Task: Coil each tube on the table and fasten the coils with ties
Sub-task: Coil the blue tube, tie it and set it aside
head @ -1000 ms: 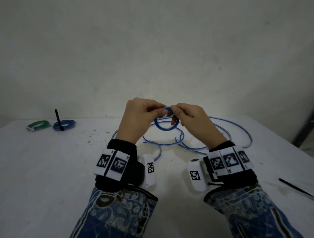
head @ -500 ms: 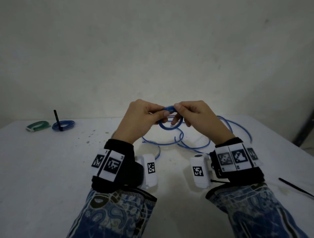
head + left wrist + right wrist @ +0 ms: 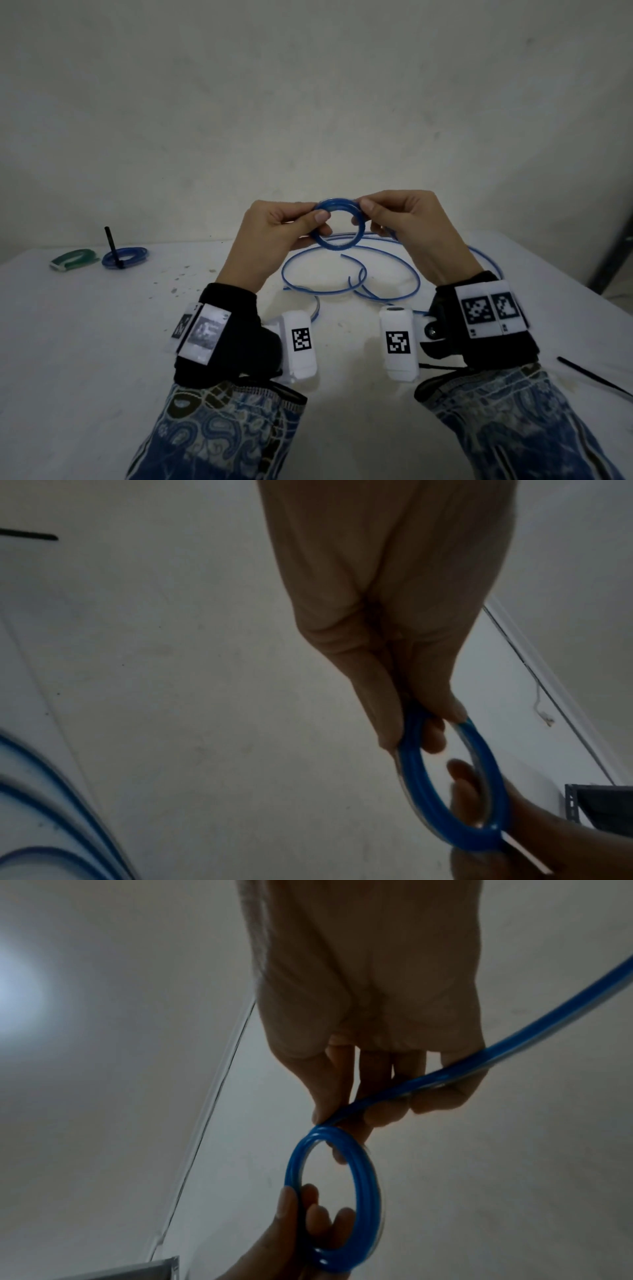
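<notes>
Both hands hold a small coil of blue tube (image 3: 337, 241) above the white table (image 3: 85, 342). My left hand (image 3: 291, 226) pinches the coil's left side between thumb and fingers (image 3: 390, 723). My right hand (image 3: 394, 219) pinches its right side, and the tube's free length (image 3: 514, 1042) runs across its fingers. The uncoiled rest of the tube (image 3: 387, 274) lies in loose loops on the table under the hands. In the wrist views the coil (image 3: 445, 799) (image 3: 363, 1191) shows a few turns.
A finished blue coil (image 3: 125, 257) with a black tie sticking up lies at the far left, next to a green coil (image 3: 72, 258). A loose black tie (image 3: 592, 377) lies by the table's right edge. A dark shelf stands beyond the right edge.
Both hands have lifted the coil higher above the table and turned it, so its ring faces me more openly. More tube is wound onto the coil.
</notes>
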